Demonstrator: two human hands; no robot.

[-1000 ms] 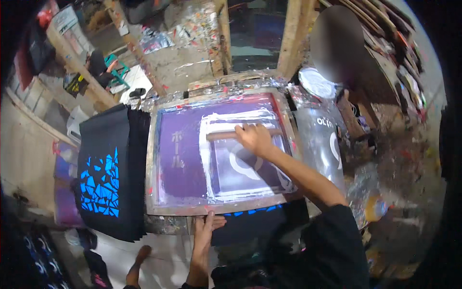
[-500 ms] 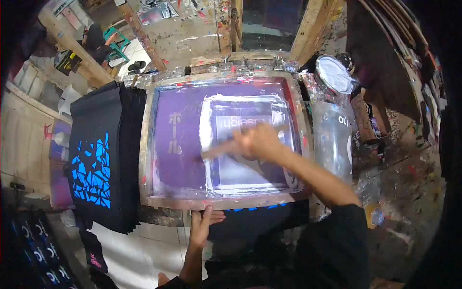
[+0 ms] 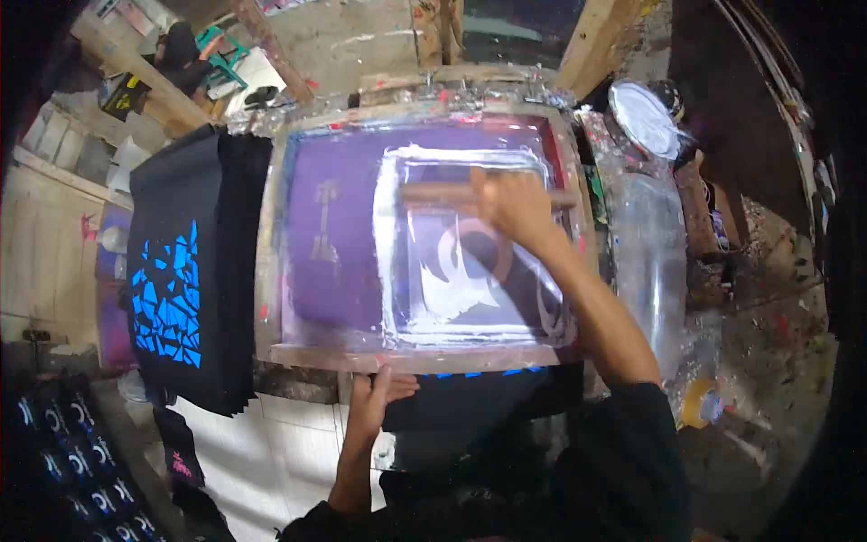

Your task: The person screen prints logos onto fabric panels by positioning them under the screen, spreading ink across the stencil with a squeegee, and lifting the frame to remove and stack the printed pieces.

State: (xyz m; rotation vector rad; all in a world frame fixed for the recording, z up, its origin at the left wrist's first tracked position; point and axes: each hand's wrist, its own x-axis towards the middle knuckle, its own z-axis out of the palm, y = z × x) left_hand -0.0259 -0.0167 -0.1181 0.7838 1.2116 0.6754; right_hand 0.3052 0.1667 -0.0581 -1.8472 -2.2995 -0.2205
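A wood-framed printing screen with purple mesh lies in front of me. Its right part has a rectangle edged in white ink, with a pale round design inside. My right hand grips a wooden squeegee that lies crosswise near the far end of that rectangle; both are slightly blurred. At the screen's near edge is my left hand, its thumb up against the wood and its fingers stretched out to the right. Black fabric with bits of blue print shows from under the near edge.
A stack of black fabric pieces with a blue shard-like print stands left of the screen. On the right are a clear plastic container, a white-smeared round lid and a tape roll. A person sits at the far left.
My right hand and the squeegee have moved away from me, to the far end of the white-edged rectangle, uncovering the round design. My left hand stays at the near edge. The view has shifted slightly.
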